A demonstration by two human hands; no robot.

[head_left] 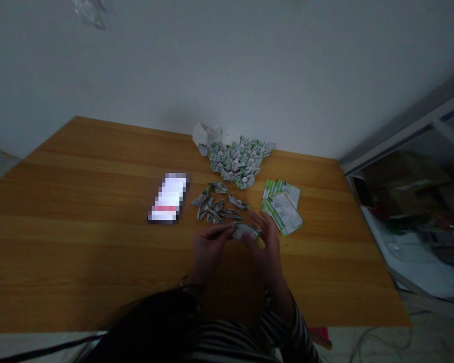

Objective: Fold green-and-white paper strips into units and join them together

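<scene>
A partly folded printed paper card (245, 231), white and green, is held between my two hands just above the near middle of the table. My left hand (209, 248) pinches its left end between thumb and fingers. At the right end, my right hand (264, 241) grips it with the thumb in front and the fingers behind. Beyond the hands lie several small folded paper pieces (214, 209) in a loose cluster. To the right, a few flat green-and-white printed cards (283, 213) overlap one another.
A large heap of folded paper pieces (236, 160) sits near the wall, with crumpled white paper (206, 135) beside it. A lit phone (169, 198) lies on the wooden table (79, 217) at left. On the right stands a metal-framed shelf (419, 262) holding assorted items.
</scene>
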